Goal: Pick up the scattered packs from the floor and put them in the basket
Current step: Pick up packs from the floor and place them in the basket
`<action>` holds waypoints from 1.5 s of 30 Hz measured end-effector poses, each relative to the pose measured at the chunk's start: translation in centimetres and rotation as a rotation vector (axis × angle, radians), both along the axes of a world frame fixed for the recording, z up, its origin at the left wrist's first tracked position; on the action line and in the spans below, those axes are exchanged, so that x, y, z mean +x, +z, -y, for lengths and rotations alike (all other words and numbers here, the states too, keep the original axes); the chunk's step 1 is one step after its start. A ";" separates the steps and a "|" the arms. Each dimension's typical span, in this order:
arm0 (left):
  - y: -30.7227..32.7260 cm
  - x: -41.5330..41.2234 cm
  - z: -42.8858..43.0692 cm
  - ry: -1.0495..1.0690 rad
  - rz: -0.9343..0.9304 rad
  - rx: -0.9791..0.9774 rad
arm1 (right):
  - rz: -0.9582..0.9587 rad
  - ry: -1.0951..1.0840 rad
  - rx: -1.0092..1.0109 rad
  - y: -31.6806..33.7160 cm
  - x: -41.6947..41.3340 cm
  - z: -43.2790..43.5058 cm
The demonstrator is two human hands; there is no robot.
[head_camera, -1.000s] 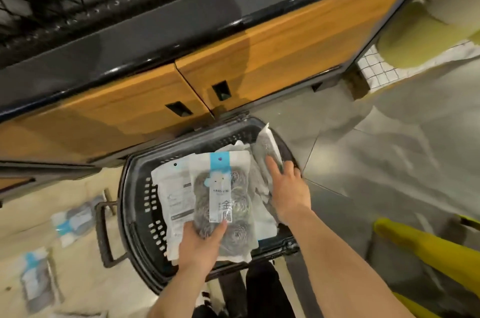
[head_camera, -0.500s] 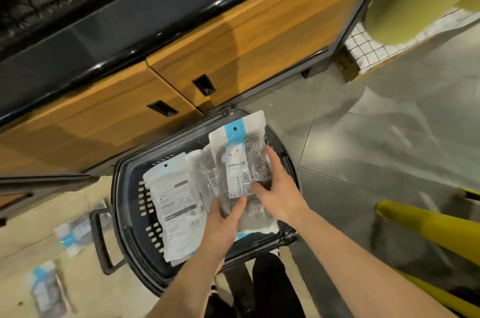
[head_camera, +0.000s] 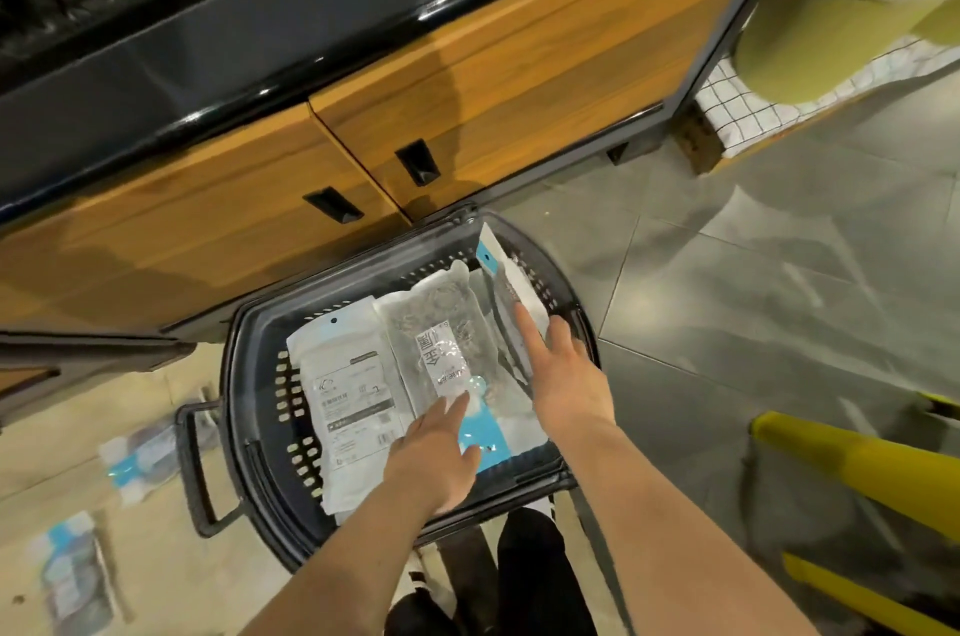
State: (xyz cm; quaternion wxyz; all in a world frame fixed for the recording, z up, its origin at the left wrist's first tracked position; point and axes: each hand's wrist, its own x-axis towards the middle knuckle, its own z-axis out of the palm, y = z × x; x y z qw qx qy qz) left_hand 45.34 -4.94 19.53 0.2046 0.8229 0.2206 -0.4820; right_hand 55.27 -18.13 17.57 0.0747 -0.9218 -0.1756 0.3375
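While both hands hover open over the dark plastic shopping basket [head_camera: 249, 375], several packs already lie inside it.

Inside the basket, the left hand [head_camera: 436, 458] rests with fingers spread and flat on the blue end of a clear pack of metal scourers [head_camera: 441, 334], gripping nothing; the right hand [head_camera: 566, 375], fingers loosely splayed, touches a pack [head_camera: 506, 271] leaning against the basket's right wall. A white flat pack [head_camera: 348, 375] lies at the basket's left side, beside the scourers. On the floor left of the basket, near its handle [head_camera: 200, 469], lie two more packs [head_camera: 143, 458], [head_camera: 72, 578]. Behind the basket stands a wooden cabinet [head_camera: 493, 79].
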 end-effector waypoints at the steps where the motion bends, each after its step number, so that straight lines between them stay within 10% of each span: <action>1: -0.2 -0.4 -0.2 -0.019 0.002 -0.013 | -0.083 -0.006 -0.027 -0.7 -0.3 -0.5; 11: 1.9 -4.8 -3.8 0.095 0.144 0.100 | 0.001 0.137 -0.159 1.4 -2.0 0.0; 20: 16.8 -15.4 -10.1 0.410 0.152 0.336 | 0.122 0.436 -0.065 17.9 -5.7 -1.5; 31: 29.3 -31.9 -15.0 0.861 0.145 0.441 | 0.346 0.788 0.072 35.8 -9.9 -15.7; 45: 30.3 -58.1 -27.9 1.193 0.151 0.372 | 0.432 1.105 0.136 40.0 -30.3 -34.1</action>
